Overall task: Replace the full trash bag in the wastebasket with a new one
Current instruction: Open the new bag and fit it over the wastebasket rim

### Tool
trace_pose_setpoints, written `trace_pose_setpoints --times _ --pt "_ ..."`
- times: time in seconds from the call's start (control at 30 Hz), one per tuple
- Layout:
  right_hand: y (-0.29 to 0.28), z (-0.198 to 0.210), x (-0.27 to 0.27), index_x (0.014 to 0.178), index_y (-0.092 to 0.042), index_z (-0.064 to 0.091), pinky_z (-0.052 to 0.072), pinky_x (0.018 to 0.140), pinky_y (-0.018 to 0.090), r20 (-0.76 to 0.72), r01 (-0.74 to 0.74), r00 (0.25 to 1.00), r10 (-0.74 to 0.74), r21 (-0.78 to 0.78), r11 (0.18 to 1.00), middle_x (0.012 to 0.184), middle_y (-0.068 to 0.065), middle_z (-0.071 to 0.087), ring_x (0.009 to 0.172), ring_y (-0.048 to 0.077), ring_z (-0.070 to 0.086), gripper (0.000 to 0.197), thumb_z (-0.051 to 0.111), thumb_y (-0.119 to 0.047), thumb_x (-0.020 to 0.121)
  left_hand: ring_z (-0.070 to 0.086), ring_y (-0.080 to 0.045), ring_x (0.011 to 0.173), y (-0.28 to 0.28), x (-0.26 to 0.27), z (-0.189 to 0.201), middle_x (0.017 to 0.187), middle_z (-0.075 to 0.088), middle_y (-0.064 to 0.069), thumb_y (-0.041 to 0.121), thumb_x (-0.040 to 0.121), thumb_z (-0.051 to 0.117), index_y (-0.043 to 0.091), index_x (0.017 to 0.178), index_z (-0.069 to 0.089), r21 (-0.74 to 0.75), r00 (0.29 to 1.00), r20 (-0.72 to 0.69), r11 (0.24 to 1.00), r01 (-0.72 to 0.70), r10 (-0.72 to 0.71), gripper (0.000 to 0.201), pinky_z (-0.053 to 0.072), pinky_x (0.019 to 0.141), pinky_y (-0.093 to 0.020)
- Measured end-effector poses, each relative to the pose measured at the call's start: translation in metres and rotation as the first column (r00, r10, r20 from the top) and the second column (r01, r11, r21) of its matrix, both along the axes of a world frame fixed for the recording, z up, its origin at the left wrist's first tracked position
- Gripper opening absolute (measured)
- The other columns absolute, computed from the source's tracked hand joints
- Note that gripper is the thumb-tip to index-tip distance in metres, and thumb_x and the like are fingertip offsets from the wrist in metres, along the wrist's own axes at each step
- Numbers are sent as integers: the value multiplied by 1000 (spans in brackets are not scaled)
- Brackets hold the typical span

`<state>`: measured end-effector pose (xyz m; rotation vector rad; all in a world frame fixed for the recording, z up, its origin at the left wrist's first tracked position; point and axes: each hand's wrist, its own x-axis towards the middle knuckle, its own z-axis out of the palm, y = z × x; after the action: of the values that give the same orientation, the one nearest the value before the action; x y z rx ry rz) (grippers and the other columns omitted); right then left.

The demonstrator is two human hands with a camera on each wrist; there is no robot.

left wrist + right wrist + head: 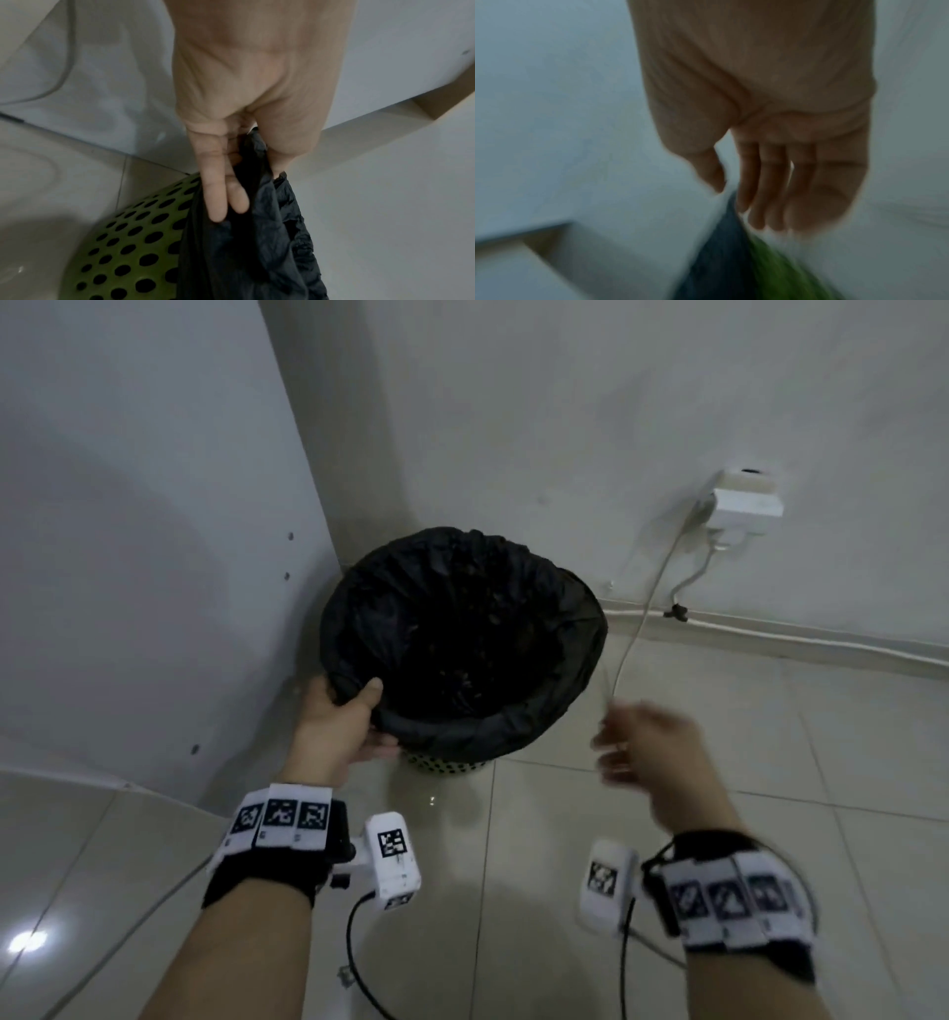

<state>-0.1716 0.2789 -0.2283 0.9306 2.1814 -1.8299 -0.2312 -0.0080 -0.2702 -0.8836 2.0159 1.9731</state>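
Observation:
A green perforated wastebasket point(444, 765) stands on the floor in a corner, lined with a black trash bag point(462, 629) folded over its rim. My left hand point(344, 711) pinches the bag's folded edge at the near left of the rim, thumb inside and fingers outside. In the left wrist view the fingers point(218, 182) lie along the black bag point(257, 243) over the green wastebasket point(123, 253). My right hand point(647, 752) is blurred, in the air right of the basket, fingers straight and holding nothing. The right wrist view shows that hand point(757, 192) above the bag point(721, 253).
White walls meet behind the basket. A wall socket with a white plug block point(744, 505) and hanging cables point(642, 618) is at the right, close to my right hand. Tiled floor point(821, 737) spreads to the right and front. A white panel point(128, 557) stands at the left.

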Motion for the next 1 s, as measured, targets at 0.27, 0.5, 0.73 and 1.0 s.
trace_pose_setpoints --times 0.27,0.5,0.73,1.0 --pt "-95 -80 17 113 -10 60 58 73 39 20 109 991 -136 -714 692 106 12 68 92 31 70 19 60 -21 98 64 -24 47 7 4 -12 83 70 -15 28 96 62 5 120 50 71 996 -77 997 -33 38 36 62 55 -41" --pt "-112 -94 -5 116 -6 58 57 83 45 108 248 947 -303 -845 475 105 15 74 95 32 69 19 48 -12 102 70 -31 97 -10 -3 -16 117 69 -14 17 97 61 8 120 59 105 976 -190 991 -84 103 25 61 66 -35" --pt "-104 -90 -3 81 -14 53 58 83 57 -195 185 927 -321 -507 842 84 16 58 79 27 58 21 54 2 94 65 -21 101 2 15 -17 118 69 -5 34 101 49 19 130 59 31 985 -108 991 -131 133 35 52 91 -40" --pt "-74 -96 -5 111 1 65 60 84 44 -211 -140 977 14 -594 792 103 30 67 93 36 69 35 79 -11 81 69 -24 102 71 56 -30 104 75 -10 25 103 45 9 105 69 433 999 17 901 22 -32 29 53 92 -39"
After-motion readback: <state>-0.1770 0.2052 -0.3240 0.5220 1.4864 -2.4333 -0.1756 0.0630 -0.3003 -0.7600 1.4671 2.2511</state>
